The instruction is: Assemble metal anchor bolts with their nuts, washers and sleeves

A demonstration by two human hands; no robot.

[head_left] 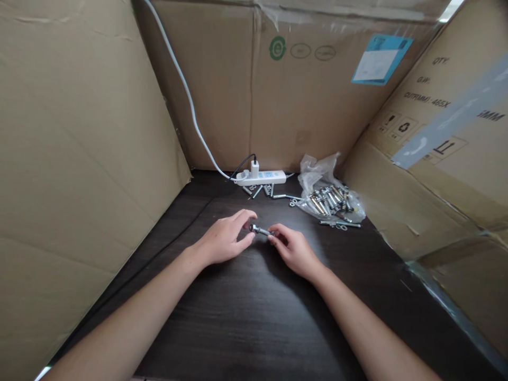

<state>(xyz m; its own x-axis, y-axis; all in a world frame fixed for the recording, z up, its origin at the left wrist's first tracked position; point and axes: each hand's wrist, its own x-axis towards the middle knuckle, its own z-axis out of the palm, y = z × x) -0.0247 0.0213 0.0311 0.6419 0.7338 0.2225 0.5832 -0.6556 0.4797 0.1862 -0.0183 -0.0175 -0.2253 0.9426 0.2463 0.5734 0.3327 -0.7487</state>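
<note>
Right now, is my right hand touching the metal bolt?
Touching. The head view shows the right hand pinching the metal bolt at one end, thumb and finger closed around it with no gap.

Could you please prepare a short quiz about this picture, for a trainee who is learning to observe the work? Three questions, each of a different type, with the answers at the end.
1. Multiple choice. What does the right hand hold? (a) a cable (b) a metal bolt (c) a screwdriver
2. True or false: the see-through plastic bag has loose metal parts in it.
3. Fill in: as the camera sees it, the white power strip is to the ____ of the plastic bag.

Key: 1. b; 2. true; 3. left
</note>
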